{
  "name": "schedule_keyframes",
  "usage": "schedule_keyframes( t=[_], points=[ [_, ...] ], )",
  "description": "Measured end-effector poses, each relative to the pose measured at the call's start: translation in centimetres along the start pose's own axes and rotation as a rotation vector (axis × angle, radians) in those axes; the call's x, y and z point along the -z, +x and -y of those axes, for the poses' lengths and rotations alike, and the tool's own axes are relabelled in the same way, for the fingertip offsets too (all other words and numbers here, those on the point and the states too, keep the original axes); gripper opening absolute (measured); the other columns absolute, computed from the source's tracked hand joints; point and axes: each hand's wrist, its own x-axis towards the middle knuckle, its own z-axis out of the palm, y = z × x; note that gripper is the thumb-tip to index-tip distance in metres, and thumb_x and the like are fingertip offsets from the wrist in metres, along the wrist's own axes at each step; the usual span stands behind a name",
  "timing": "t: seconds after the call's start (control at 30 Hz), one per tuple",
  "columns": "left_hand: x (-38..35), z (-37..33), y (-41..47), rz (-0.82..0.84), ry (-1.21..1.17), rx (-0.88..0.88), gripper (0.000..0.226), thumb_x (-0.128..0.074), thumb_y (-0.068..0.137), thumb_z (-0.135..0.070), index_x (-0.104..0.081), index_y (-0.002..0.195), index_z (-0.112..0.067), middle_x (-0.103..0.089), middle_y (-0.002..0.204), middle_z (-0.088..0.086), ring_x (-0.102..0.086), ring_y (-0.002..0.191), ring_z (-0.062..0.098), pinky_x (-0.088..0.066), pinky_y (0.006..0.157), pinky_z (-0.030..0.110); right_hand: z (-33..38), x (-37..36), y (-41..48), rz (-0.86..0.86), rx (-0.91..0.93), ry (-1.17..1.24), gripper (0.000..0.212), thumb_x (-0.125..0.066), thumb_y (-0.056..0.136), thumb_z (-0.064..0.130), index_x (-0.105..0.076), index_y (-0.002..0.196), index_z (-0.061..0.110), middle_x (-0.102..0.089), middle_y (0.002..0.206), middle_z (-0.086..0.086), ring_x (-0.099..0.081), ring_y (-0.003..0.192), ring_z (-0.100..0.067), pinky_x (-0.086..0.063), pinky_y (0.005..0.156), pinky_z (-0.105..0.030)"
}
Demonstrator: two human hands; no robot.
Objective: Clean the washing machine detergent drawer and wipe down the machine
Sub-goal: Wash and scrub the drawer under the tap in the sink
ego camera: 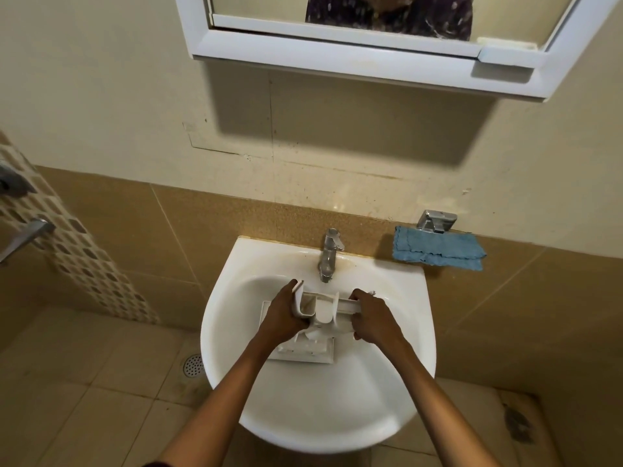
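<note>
A white plastic detergent drawer (320,306) is held over the basin of a white sink (317,409), just below the tap (328,254). My left hand (281,315) grips its left end, fingers curled round the front panel. My right hand (372,318) grips the drawer's right end, where a small white thing sticks out past the fingers; I cannot tell what it is. A second flat white plastic part (303,353) lies in the basin under the drawer. No water is visibly running from the tap.
A blue cloth (438,251) hangs from a chrome holder (436,221) on the tiled wall right of the sink. A white mirror cabinet (371,59) juts out above. A floor drain (193,365) sits left of the sink, and chrome fittings (23,237) project at far left.
</note>
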Motion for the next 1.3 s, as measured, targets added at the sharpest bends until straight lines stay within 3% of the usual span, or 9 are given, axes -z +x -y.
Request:
schedule_keyframes(
  t=[0.07,0.27,0.4,0.57,0.8,0.9,1.0,1.1,1.3],
  points=[
    [0.1,-0.1,-0.1,-0.006,0.004,-0.001,0.082,-0.078,0.057,-0.027,-0.046,0.13,-0.008,-0.057,0.127,0.01,-0.053,0.118,0.024,-0.045,0.102,0.042,0.0,-0.7,0.0,-0.027,0.019,-0.048,0.034,-0.048,0.085,0.003,-0.048,0.119,0.007,-0.063,0.104,-0.02,-0.063,0.092,-0.033,-0.047,0.072,-0.029],
    [0.0,-0.4,0.1,-0.014,-0.004,-0.044,0.065,-0.081,0.063,-0.01,-0.05,0.12,-0.005,-0.061,0.114,0.01,-0.057,0.105,0.021,-0.048,0.092,0.029,-0.7,-1.6,-0.3,-0.143,0.076,-0.069,0.032,-0.052,0.091,0.019,-0.047,0.121,0.009,-0.06,0.111,-0.013,-0.056,0.104,-0.029,-0.039,0.076,-0.028],
    [0.0,-0.4,-0.2,-0.024,-0.014,-0.062,0.066,-0.081,0.063,-0.009,-0.05,0.121,-0.004,-0.061,0.115,0.011,-0.058,0.106,0.024,-0.049,0.093,0.034,-1.7,-2.0,-0.6,-0.169,0.152,-0.12,0.033,-0.041,0.093,0.007,-0.044,0.126,0.008,-0.062,0.103,-0.018,-0.06,0.093,-0.032,-0.038,0.069,-0.03],
    [0.0,-0.7,-0.2,-0.021,-0.019,-0.066,0.058,-0.079,0.065,-0.004,-0.051,0.115,-0.006,-0.06,0.109,0.007,-0.056,0.098,0.017,-0.044,0.084,0.021,-1.2,-2.1,-0.9,-0.188,0.147,-0.106,0.035,-0.05,0.094,0.026,-0.045,0.124,0.009,-0.064,0.103,-0.014,-0.06,0.095,-0.031,-0.043,0.074,-0.033],
    [0.1,-0.3,-0.6,-0.02,0.004,-0.032,0.078,-0.082,0.063,-0.015,-0.045,0.13,-0.004,-0.056,0.128,0.014,-0.052,0.119,0.027,-0.044,0.103,0.043,-1.7,-1.9,-0.9,-0.051,0.158,-0.074,0.031,-0.036,0.093,0.003,-0.038,0.123,0.01,-0.053,0.089,-0.012,-0.056,0.077,-0.028,-0.037,0.065,-0.028],
    [0.2,-1.0,-0.7,-0.027,0.002,-0.054,0.07,-0.082,0.063,-0.011,-0.048,0.125,-0.005,-0.059,0.122,0.012,-0.055,0.113,0.025,-0.045,0.099,0.036,-1.5,-0.8,-1.2,0.125,0.085,0.12,0.039,-0.035,0.094,0.005,-0.027,0.13,0.017,-0.044,0.098,-0.009,-0.047,0.07,-0.018,-0.042,0.065,-0.032],
    [0.1,-1.3,-0.7,-0.026,-0.007,-0.071,0.061,-0.08,0.065,-0.006,-0.051,0.118,-0.005,-0.061,0.116,0.011,-0.056,0.106,0.02,-0.045,0.092,0.028,-0.6,-1.5,-1.8,0.012,0.013,0.183,0.047,-0.038,0.091,0.005,-0.023,0.13,0.027,-0.048,0.098,-0.011,-0.055,0.068,-0.023,-0.048,0.058,-0.029],
    [0.2,-1.3,-0.8,-0.029,-0.003,-0.064,0.069,-0.081,0.064,-0.01,-0.048,0.125,-0.005,-0.059,0.122,0.011,-0.055,0.113,0.024,-0.045,0.099,0.035,0.5,-2.4,-2.0,-0.042,-0.059,0.253,0.051,-0.041,0.087,0.004,-0.026,0.127,0.031,-0.049,0.103,-0.015,-0.062,0.069,-0.034,-0.055,0.054,-0.03],
    [0.3,-2.1,-1.3,-0.028,-0.016,-0.106,0.055,-0.079,0.066,-0.003,-0.052,0.114,-0.006,-0.061,0.108,0.006,-0.053,0.095,0.013,-0.045,0.086,0.023,0.9,-1.3,-1.7,0.03,-0.128,0.232,0.053,-0.045,0.078,-0.005,-0.033,0.123,0.021,-0.055,0.099,-0.017,-0.056,0.057,-0.022,-0.04,0.041,-0.014]
  ],
)
